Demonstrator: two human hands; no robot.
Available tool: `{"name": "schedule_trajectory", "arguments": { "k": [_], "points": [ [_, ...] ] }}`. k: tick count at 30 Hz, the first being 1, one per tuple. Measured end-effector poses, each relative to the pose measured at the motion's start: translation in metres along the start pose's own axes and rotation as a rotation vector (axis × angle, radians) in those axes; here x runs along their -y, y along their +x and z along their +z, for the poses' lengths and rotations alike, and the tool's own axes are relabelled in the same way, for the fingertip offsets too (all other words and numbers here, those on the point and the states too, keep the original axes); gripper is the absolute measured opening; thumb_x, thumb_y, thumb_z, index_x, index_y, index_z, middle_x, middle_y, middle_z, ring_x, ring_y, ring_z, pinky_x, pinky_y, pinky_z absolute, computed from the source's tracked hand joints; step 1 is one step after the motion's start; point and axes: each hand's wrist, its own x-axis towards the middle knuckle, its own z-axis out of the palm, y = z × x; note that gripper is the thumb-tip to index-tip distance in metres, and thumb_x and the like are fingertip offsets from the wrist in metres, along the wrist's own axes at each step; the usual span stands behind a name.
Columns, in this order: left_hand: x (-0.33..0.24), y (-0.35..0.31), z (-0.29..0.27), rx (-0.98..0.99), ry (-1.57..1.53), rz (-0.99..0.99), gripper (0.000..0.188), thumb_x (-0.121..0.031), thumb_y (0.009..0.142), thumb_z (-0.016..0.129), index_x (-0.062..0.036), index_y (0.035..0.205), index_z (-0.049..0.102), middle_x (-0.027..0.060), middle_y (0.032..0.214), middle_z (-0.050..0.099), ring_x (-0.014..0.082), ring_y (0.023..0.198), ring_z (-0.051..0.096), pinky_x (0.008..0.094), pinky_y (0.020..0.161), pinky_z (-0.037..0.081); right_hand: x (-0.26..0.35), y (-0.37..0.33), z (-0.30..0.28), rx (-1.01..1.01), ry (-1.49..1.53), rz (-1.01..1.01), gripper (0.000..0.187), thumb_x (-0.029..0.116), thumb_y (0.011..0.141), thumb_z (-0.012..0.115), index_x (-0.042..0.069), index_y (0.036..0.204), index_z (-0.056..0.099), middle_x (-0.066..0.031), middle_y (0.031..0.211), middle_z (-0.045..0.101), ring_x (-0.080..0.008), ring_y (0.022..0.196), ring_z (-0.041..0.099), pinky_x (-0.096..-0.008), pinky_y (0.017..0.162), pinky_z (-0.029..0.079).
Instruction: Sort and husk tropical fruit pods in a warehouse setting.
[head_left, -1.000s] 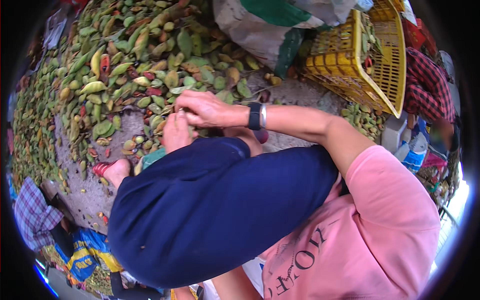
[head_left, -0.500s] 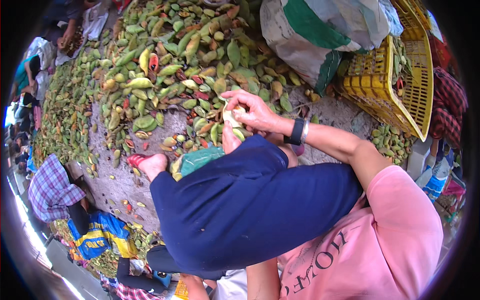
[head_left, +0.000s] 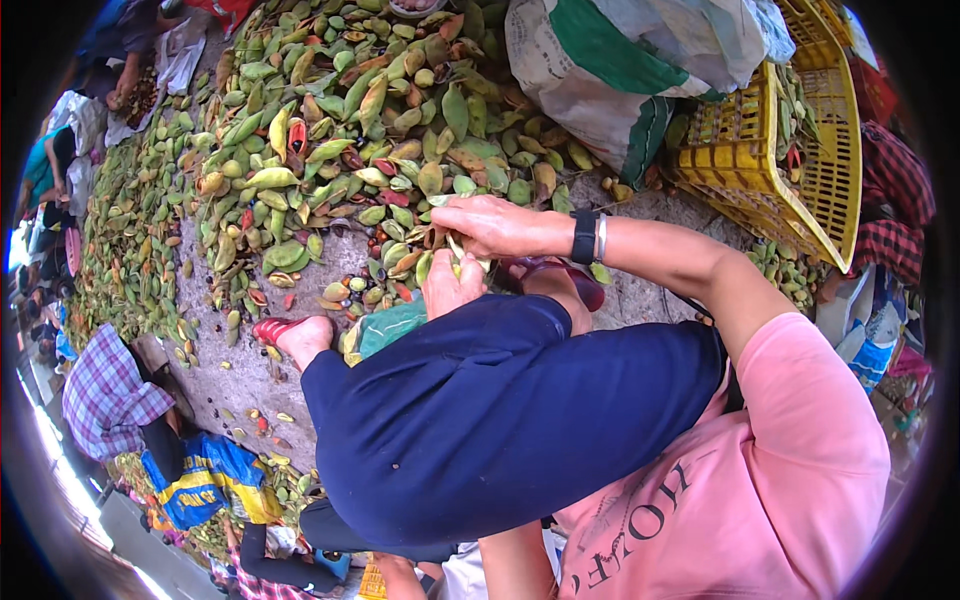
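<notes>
My right hand (head_left: 490,228), with a dark band and a light bracelet at the wrist, reaches in from the right with its fingers curled and closed. Just below it, my left hand (head_left: 452,285) comes up from behind my bent knee, fingers pinched. Between them is a split seed pod (head_left: 457,246) with a pale inside, mostly hidden by the fingers; both hands grip it. A large heap of green and brown seed pods (head_left: 330,150) spreads in front of my hands. One red-lined open pod (head_left: 297,137) shows in the heap.
A white and green sack (head_left: 610,90) and a tilted yellow plastic crate (head_left: 725,140) stand at the upper right. Green sheeting (head_left: 390,326) lies by my feet in red footwear (head_left: 285,330). Other people sit along the left, one in a checked shirt (head_left: 112,385), near a blue and yellow bag (head_left: 205,475).
My right hand has turned and lowered, its fingers closing over the pod. My left hand has risen into clearer sight. The pod's pale inside is now more covered.
</notes>
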Motion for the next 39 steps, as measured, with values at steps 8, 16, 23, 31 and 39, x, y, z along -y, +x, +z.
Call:
{"name": "schedule_trajectory", "arguments": {
  "k": [8,16,23,31,39],
  "points": [
    [-0.044,0.013,0.027,0.118,-0.017,0.033,0.022,-0.016,0.087,0.054,0.0019,0.099,0.060,0.0094,0.076,0.065,0.0146,0.061,0.062,0.0298,0.056,0.051,0.026,-0.025,-0.044,-0.077,0.293,0.216,0.024,0.005,0.078,0.055,0.002,0.102,0.056,-0.0065,0.079,0.056,-0.0172,0.070,0.053,-0.0321,0.064,0.045],
    [-0.024,0.021,0.016,-0.065,-0.087,0.295,0.020,-0.012,0.086,0.056,0.0010,0.101,0.061,0.0088,0.078,0.065,0.0136,0.060,0.061,0.0302,0.054,0.051,0.163,-0.014,-0.243,-0.835,-0.899,-0.086,0.031,-0.014,0.072,0.057,0.005,0.096,0.063,-0.0097,0.088,0.058,-0.0204,0.078,0.060,-0.0287,0.066,0.049],
    [-0.085,0.016,0.008,-0.214,-0.110,-0.028,0.018,-0.017,0.088,0.057,-0.0018,0.098,0.059,0.0076,0.078,0.064,0.0122,0.063,0.062,0.0280,0.045,0.047,0.073,-0.070,-0.333,-0.593,-1.458,0.214,0.054,-0.008,0.078,0.052,0.011,0.129,0.055,-0.0256,0.139,0.044,-0.0384,0.098,0.058,-0.0401,0.088,0.048],
    [-0.093,0.027,0.006,-0.038,-0.194,0.031,0.016,-0.017,0.093,0.056,-0.0057,0.104,0.055,0.0060,0.082,0.063,0.0100,0.067,0.062,0.0224,0.042,0.045,0.109,0.005,-0.095,-0.435,-0.340,0.205,0.046,0.034,0.090,0.065,0.004,0.122,0.053,-0.0147,0.086,0.061,-0.0298,0.082,0.065,-0.0383,0.074,0.052],
    [-0.071,0.001,-0.020,0.093,-0.876,-0.178,0.036,-0.017,0.097,0.049,-0.0088,0.131,0.047,0.0124,0.124,0.055,0.0206,0.106,0.058,0.0286,0.066,0.054,0.093,-0.011,-0.078,-0.429,-0.079,0.080,0.044,0.028,0.085,0.070,0.004,0.118,0.055,-0.0167,0.095,0.063,-0.0348,0.086,0.061,-0.0411,0.078,0.049]
  ]
}}
